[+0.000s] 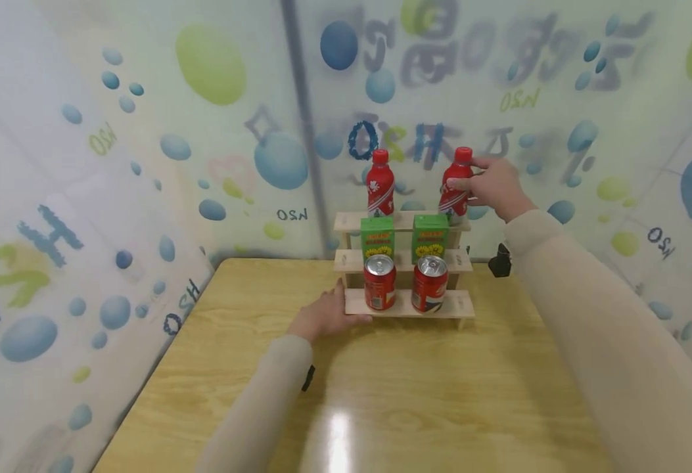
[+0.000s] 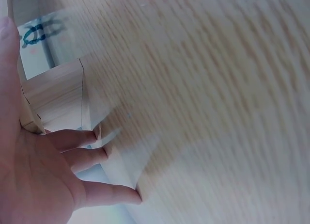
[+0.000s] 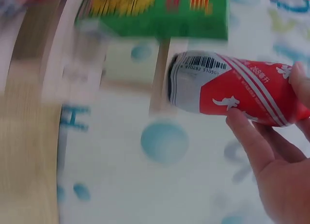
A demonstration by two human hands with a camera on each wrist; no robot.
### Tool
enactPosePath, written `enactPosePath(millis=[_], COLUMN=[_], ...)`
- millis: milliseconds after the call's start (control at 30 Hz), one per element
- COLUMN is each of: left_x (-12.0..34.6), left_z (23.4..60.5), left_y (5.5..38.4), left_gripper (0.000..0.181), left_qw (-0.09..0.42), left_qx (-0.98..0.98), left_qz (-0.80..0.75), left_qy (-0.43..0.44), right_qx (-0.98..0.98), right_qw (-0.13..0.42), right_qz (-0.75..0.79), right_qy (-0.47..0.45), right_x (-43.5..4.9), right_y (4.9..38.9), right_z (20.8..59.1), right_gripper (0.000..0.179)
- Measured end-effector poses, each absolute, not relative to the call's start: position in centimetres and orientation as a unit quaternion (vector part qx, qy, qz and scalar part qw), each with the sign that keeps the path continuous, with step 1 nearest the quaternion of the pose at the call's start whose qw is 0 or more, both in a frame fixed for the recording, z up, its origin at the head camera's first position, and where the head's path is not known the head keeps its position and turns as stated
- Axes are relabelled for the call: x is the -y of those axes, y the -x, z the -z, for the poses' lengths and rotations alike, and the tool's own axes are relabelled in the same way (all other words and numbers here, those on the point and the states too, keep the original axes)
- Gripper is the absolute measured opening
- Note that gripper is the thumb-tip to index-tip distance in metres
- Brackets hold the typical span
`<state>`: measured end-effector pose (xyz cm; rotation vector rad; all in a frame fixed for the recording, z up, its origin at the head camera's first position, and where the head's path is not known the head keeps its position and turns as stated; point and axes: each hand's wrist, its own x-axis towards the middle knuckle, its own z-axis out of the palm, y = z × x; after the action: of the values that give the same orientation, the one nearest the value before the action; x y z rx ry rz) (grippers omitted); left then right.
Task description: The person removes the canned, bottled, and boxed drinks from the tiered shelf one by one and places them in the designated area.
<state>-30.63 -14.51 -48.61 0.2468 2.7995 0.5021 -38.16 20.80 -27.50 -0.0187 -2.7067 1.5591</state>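
My right hand [image 1: 496, 187] holds a red plastic bottle [image 1: 455, 190] at the right end of the top tier of a small wooden stepped rack [image 1: 409, 304]. In the right wrist view, its fingers and thumb are round the upper part of the bottle [image 3: 242, 88], whose grey base shows uncovered. My left hand [image 1: 329, 314] rests at the left end of the lowest tier, thumb along the front edge. In the left wrist view, the left fingers [image 2: 109, 194] stretch out straight with their tips at the wooden table surface.
Another red bottle [image 1: 380, 184] stands on the top tier's left. Two green boxes [image 1: 378, 238] are on the middle tier, two red cans [image 1: 379, 284] on the lowest. The rack stands towards the back of the wooden table [image 1: 428, 387], before a printed wall covering [image 1: 251, 190].
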Motion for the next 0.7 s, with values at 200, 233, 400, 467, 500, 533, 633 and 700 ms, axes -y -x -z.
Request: enactPosePath(millis=[200, 233, 400, 467, 500, 533, 633, 700], left_x=[14.3, 14.4, 14.7, 14.7, 14.6, 14.6, 14.4, 14.4], left_z=[48.9, 49.0, 49.2, 49.0, 48.9, 48.8, 48.5, 48.5], left_y=[31.0, 31.0, 30.9, 30.9, 30.9, 30.9, 31.0, 30.9], left_gripper=[0.137, 0.138, 0.139, 0.138, 0.138, 0.138, 0.136, 0.137], left_qw=[0.146, 0.147, 0.145, 0.143, 0.142, 0.14, 0.141, 0.142], left_qx=[-0.972, -0.972, -0.972, -0.972, -0.972, -0.972, -0.971, -0.972], left_qz=[-0.166, -0.165, -0.169, -0.171, -0.17, -0.171, -0.17, -0.169], left_qy=[-0.077, -0.076, -0.077, -0.08, -0.082, -0.084, -0.087, -0.086], right_qx=[0.869, 0.869, 0.872, 0.87, 0.866, 0.864, 0.862, 0.865], right_qw=[0.024, 0.027, 0.031, 0.028, 0.025, 0.021, 0.012, 0.009], right_qz=[-0.492, -0.492, -0.484, -0.488, -0.495, -0.499, -0.502, -0.497], right_qy=[0.042, 0.048, 0.063, 0.062, 0.062, 0.063, 0.068, 0.073], right_x=[-26.0, -26.6, -28.7, -29.3, -29.5, -29.7, -29.8, -29.8], right_y=[37.7, 37.5, 37.0, 36.9, 36.9, 37.0, 36.8, 36.6], right_z=[28.1, 28.4, 31.3, 33.0, 33.9, 34.7, 36.9, 38.1], right_gripper=[0.086, 0.087, 0.087, 0.088, 0.089, 0.09, 0.09, 0.088])
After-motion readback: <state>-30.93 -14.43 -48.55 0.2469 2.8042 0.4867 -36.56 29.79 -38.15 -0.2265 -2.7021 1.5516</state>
